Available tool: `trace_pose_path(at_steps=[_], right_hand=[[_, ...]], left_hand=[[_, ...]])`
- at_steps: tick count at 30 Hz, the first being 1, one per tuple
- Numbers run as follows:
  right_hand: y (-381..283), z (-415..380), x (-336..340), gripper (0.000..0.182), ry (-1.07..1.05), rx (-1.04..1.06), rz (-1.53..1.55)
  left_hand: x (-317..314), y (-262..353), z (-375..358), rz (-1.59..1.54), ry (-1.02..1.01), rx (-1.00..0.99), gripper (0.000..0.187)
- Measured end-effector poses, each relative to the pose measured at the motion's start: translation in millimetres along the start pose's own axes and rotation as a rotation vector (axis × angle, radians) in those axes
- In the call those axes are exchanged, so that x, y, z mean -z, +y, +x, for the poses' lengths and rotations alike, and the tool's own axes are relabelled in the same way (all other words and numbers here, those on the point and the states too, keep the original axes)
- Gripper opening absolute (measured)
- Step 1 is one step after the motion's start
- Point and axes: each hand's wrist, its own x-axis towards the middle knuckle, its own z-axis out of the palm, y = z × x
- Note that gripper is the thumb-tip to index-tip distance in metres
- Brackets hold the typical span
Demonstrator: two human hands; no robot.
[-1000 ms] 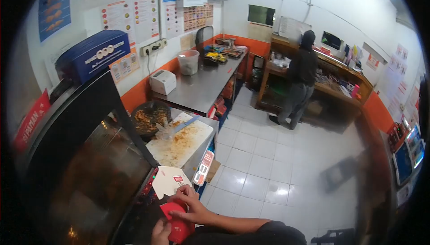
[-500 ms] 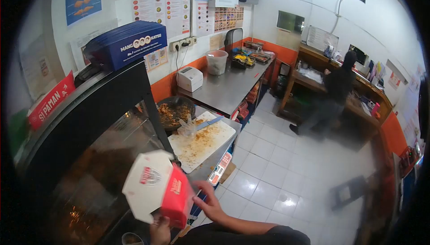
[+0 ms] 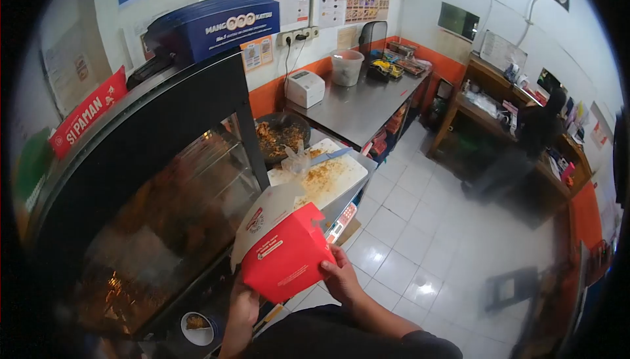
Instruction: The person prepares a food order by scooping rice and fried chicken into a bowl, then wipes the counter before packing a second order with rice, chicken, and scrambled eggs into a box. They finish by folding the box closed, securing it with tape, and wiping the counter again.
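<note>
A red and white paper food box (image 3: 289,254) is held up between my two hands, its red side facing me and a white flap with a round logo standing up behind. My left hand (image 3: 244,301) is closed round the lower left corner, its fingers partly hidden. The fingers of my right hand (image 3: 340,272) pinch the right edge. Just beyond the box lies a white cutting board (image 3: 357,174) strewn with brown crumbs, bearing a blue knife (image 3: 331,155) and a crumpled clear plastic piece (image 3: 297,161).
At left stands a glass-fronted display cabinet (image 3: 164,228), with blue boxes (image 3: 216,27) on top. A cup (image 3: 198,340) with brown contents is below. Behind the board are a dark bowl of food (image 3: 279,137) and a steel counter (image 3: 367,113). A person in dark clothes (image 3: 541,126) stands at a far desk.
The box has turned so its red side faces me more, and my right hand now grips its edge. My view has shifted left and down. The cup shows more fully.
</note>
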Motion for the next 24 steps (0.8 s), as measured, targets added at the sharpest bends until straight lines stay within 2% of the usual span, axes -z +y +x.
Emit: trace_pose_path(at_steps=[1, 2, 3, 4, 5, 6, 7, 8, 9, 10, 12, 14, 15, 16, 17, 18, 20, 22, 24], right_hand=[[-2, 3, 1, 0.067, 0.007, 0.119, -0.187], [-5, 5, 0, 0.066, 0.011, 0.237, -0.374], [-12, 3, -7, 0.064, 0.008, 0.239, -0.527], [-18, 7, -9, 0.064, 0.0, 0.228, -0.526], [-22, 10, -10, 0.064, -0.205, 0.295, -0.909], [-25, 12, -13, 0.064, -0.423, 0.352, -1.288], [-20, 10, -26, 0.066, -0.539, 0.312, -1.277], [-19, 10, -37, 0.066, -0.554, 0.293, -1.279], [-18, 10, -48, 0.064, -0.71, 0.355, -1.381], [-16, 12, -55, 0.062, -0.877, 0.421, -1.473], [-12, 16, -66, 0.064, -0.92, 0.47, -1.539], [-13, 14, -88, 0.063, -0.679, 0.595, -1.473], [-2, 12, -84, 0.058, -0.687, 0.68, -1.337], [6, 13, -84, 0.058, -0.718, 0.665, -1.326], [13, 12, -90, 0.055, -0.897, 0.581, -1.164], [21, 8, -96, 0.052, -1.06, 0.485, -0.993], [38, 5, -108, 0.047, -1.032, 0.444, -1.003], [52, 11, -117, 0.047, -1.102, 0.637, -1.038], [62, 11, -123, 0.043, -1.174, 0.622, -0.989]], left_hand=[[4, -2, -1, 0.196, 0.195, -0.104, 0.045], [8, -2, -7, 0.193, 0.211, -0.109, 0.045], [-2, 5, -16, 0.705, 0.387, -0.403, 0.043], [-16, 16, -23, 1.224, 0.553, -0.692, 0.041], [-40, 33, -31, 1.398, 0.325, -1.028, 0.039], [-66, 47, -36, 1.405, 0.343, -1.018, 0.039], [-90, 58, -41, 1.657, 0.067, -0.894, 0.04], [-102, 63, -42, 1.876, -0.225, -0.743, 0.042], [-91, 57, -31, 1.72, -0.357, -0.516, 0.034], [-58, 45, -19, 1.575, -0.431, -0.195, 0.029], [-61, 49, -22, 1.312, -0.202, -0.021, 0.021], [-39, 55, -21, 1.27, -0.122, -0.09, 0.015], [-22, 54, -20, 0.861, -0.05, -0.069, 0.013], [-8, 53, -24, 0.445, 0.017, -0.055, 0.011], [-23, 65, -30, 0.225, 0.018, -0.034, 0.012], [-31, 73, -31, 0.215, 0.049, -0.049, 0.012], [-41, 85, -34, -0.021, 0.15, 0.009, 0.015], [-50, 92, -36, -0.113, 0.203, 0.014, 0.016], [-51, 95, -41, -0.216, 0.267, 0.005, 0.017]])
